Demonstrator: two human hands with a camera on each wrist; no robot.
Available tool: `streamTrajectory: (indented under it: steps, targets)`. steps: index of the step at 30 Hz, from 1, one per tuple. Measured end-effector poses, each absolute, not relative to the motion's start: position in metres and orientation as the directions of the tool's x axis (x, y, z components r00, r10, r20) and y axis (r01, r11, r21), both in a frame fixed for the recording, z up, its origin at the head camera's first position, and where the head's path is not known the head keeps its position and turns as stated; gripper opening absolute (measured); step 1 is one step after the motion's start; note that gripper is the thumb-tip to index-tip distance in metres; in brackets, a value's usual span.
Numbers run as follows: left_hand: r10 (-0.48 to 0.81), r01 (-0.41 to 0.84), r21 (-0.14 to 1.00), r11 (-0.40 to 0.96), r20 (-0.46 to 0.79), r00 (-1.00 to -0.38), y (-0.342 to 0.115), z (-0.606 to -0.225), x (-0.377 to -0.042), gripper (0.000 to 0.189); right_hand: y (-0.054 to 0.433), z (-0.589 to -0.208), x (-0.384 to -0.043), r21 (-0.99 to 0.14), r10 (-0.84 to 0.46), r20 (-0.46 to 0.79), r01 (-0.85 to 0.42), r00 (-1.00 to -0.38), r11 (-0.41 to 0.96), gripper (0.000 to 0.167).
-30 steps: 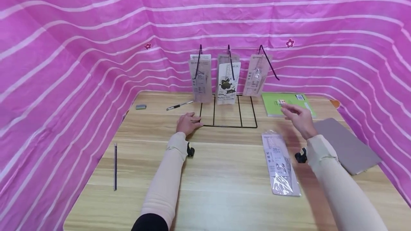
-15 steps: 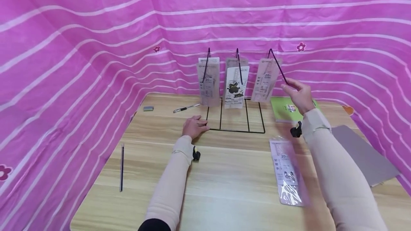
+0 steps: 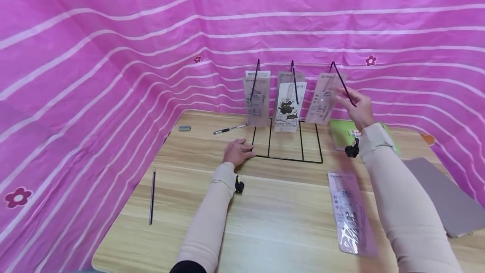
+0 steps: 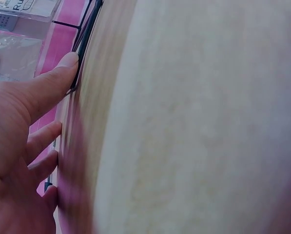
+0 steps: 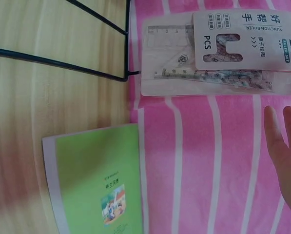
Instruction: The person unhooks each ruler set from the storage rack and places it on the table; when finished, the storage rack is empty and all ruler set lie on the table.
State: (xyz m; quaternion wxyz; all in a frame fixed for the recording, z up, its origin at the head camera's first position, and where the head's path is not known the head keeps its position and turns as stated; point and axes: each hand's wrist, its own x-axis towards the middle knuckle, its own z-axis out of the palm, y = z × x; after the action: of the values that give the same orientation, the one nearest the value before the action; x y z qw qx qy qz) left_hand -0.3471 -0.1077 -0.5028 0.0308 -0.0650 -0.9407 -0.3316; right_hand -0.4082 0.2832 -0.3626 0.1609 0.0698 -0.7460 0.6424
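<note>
A black wire display rack stands on the table, with ruler sets in clear packs on its three hooks. My left hand rests at the rack's front left corner; in the left wrist view its thumb presses on the black wire. Up at the right hook, my right hand reaches toward the hanging ruler set, fingertips right at its edge. The right wrist view shows two fairly straight fingers beside the pack; the thumb and fingertips nearest the hook are cut off. A cat-printed ruler set hangs in the middle.
Another packed ruler set lies on the table at front right. A green book and a grey board lie on the right. To the left are a pencil, a pen and an eraser. Pink striped cloth hangs behind.
My right hand has moved up from above the table to the right hook's tip, then to the hanging pack. The left hand stays at the rack's corner. The head view has shifted slightly.
</note>
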Motion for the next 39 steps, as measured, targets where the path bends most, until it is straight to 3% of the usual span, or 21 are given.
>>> streamTrajectory:
  steps: [15,27,39]
  targets:
    - [0.089,0.126,0.631,0.765,0.090,-0.992,-0.106,-0.504,-0.348,0.038,0.283,-0.364,-0.415,-0.923,0.132,0.375,-0.355,-0.918,0.149,0.038]
    - [0.095,0.129,0.640,0.757,0.088,-0.992,-0.107,-0.503,-0.347,0.039,0.279,-0.356,-0.404,-0.933,0.144,0.359,-0.358,-0.922,0.033,0.028]
    - [0.107,0.141,0.634,0.760,0.092,-0.990,-0.108,-0.507,-0.350,0.039,0.292,-0.359,-0.388,-0.945,0.131,0.326,-0.327,-0.936,0.019,0.026]
